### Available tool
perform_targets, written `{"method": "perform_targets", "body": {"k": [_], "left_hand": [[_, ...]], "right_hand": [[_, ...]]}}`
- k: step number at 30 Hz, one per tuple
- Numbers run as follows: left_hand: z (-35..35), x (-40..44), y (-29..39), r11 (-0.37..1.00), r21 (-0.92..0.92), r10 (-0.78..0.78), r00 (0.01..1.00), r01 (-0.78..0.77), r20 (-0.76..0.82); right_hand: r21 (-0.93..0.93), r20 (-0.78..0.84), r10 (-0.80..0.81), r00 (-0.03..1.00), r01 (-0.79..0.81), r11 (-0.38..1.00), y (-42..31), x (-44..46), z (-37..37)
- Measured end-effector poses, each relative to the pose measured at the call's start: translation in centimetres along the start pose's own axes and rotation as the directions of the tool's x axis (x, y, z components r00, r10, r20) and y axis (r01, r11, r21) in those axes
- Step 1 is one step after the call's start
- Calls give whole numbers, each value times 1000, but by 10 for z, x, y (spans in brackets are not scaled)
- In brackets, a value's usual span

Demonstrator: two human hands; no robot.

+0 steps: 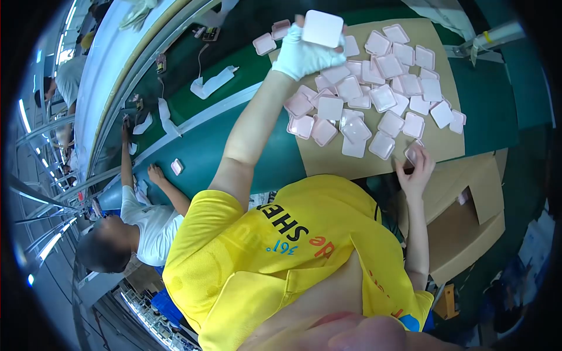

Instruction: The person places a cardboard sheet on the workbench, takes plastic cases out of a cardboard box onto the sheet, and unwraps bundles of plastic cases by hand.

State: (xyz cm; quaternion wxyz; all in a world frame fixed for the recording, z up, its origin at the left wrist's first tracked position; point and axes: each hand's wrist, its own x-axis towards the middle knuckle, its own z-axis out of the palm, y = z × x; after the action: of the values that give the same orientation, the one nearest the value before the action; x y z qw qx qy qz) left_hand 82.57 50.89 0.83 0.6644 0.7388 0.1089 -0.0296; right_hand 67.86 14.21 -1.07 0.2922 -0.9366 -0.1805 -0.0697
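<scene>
Case (323, 29), pale and square, at twelve o'clock of the view: the gloved fingers of my left hand (304, 57) are clamped on it, its broad face turned towards me. My right hand (417, 169), bare, lies at three o'clock, its fingers bent about a pink piece (413, 152) at the border of the pile; whether they press on it, I cannot tell.

Probable faults: glove fabric on a smooth surface could let the case slip, and a fall onto the loose pile (383, 99), between one and two o'clock, might scratch it. A hasty pull by my right fingers could drag neighbouring pieces over the near edge of the cardboard sheet (448, 143), perhaps towards the open carton (489, 199) at about half past three. A wrist brushing the heap would, I judge, scatter pieces across the tabletop (489, 105).

Appearance: the case in my left hand shows a nearly white, plain face with rounded corners; its underside is hidden from me. The pile's pieces are pale pink, rounded squares, many with a raised rim around a shallow recess, overlapping at mixed angles.
</scene>
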Motion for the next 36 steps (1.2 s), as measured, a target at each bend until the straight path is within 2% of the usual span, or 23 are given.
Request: {"method": "perform_targets", "body": {"k": [4,5,6,7,8,11,12,15,16,17,19,21,23,26,29,31,33,36], "left_hand": [[12,0,5,994,99,54,998,-55,13],[22,-4,28,912,389,180,978,-126,-105],[31,-5,54,743,653,336,925,-144,-178],[36,-3,66,509,855,496,846,-101,-195],[37,9,57,515,851,500,843,-105,-199],[32,66,-2,460,876,104,972,142,-212],[33,72,-6,470,871,105,971,142,-215],[45,73,-18,558,830,-119,992,27,48],[44,73,-23,558,830,-121,991,25,52],[41,69,-32,601,799,24,1000,-22,10],[30,54,-47,662,737,288,954,-137,-82],[10,33,-47,744,663,275,943,-85,-186],[-16,12,-62,639,767,310,933,-61,-184],[-32,-28,-55,690,722,238,959,-54,-155],[-12,-64,-19,680,728,270,953,-88,-138],[9,-79,-9,504,783,493,866,-365,86],[40,-95,-6,467,656,562,772,-593,298],[103,-130,11,414,718,327,827,-560,456]], "right_hand": [[24,152,-62,986,59,998,-16,4,9],[35,195,-80,978,75,997,-18,6,11],[30,193,-83,978,78,996,-20,6,14],[16,203,-69,977,67,998,-21,4,17],[-1,213,-55,976,56,998,-22,2,19],[-25,228,-22,973,28,999,-25,8,23],[-20,230,-2,973,6,1000,-26,10,25],[-26,218,42,975,-38,999,-26,7,20],[-24,188,59,980,-55,998,-26,9,22],[-20,158,82,984,-80,997,-27,8,23],[-16,156,100,983,-98,995,-26,6,25],[-15,149,101,984,-100,995,-23,4,26],[-12,178,100,979,-99,995,-18,4,27],[-24,221,115,968,-113,993,-14,10,27],[-26,229,135,964,-133,991,-13,11,24],[29,215,111,970,-120,992,-12,17,22],[8,212,110,971,-114,993,-10,16,21],[-26,214,98,972,-95,995,-7,15,20]]}}
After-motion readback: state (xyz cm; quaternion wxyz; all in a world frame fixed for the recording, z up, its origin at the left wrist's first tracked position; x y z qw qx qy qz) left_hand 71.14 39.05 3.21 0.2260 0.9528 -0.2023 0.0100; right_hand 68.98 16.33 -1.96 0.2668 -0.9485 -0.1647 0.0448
